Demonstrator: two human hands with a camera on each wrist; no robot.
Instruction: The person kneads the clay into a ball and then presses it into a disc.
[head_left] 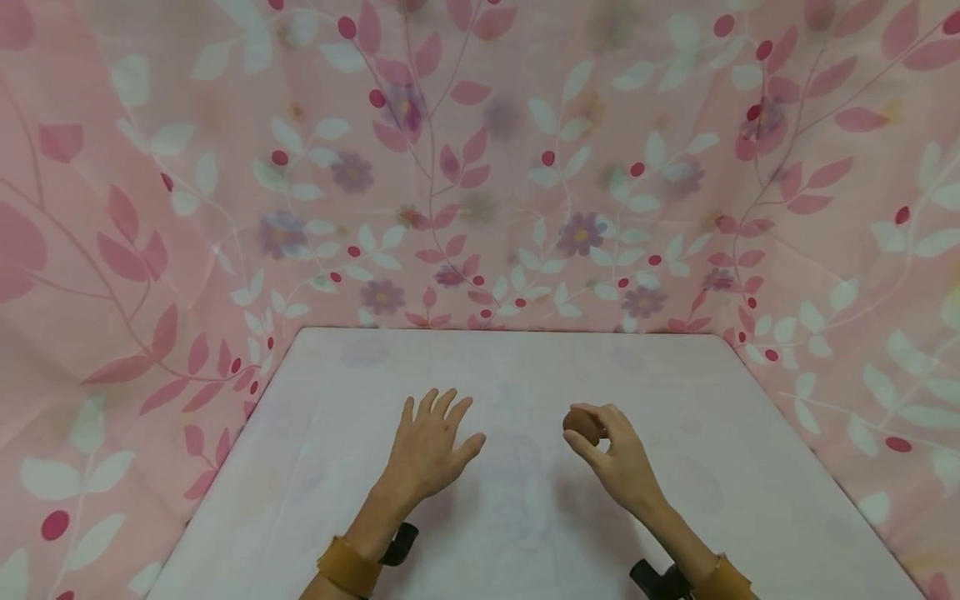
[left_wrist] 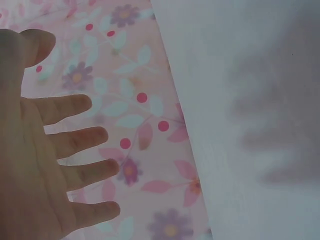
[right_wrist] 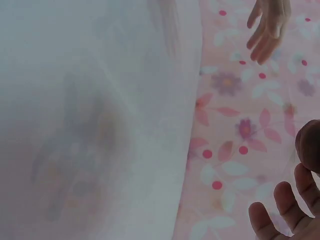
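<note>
A small brown, rounded object (head_left: 581, 426) is pinched between the thumb and fingers of my right hand (head_left: 621, 463), held above the white table. At the right edge of the right wrist view the same rounded object (right_wrist: 309, 146) is partly cut off, with several fingertips (right_wrist: 284, 200) below it; its exact kind cannot be made out. To the left, my left hand (head_left: 426, 451) hovers over the table with its fingers spread and nothing in it. The left wrist view shows that hand (left_wrist: 40, 150) with fingers extended, apart from the tabletop.
Both hands are above a white-covered table (head_left: 510, 367), and their soft shadows fall on it. Pink floral cloth (head_left: 480, 183) hangs behind the table and along both sides. Each wrist wears a yellowish band (head_left: 349, 568) with a black camera (head_left: 400, 543).
</note>
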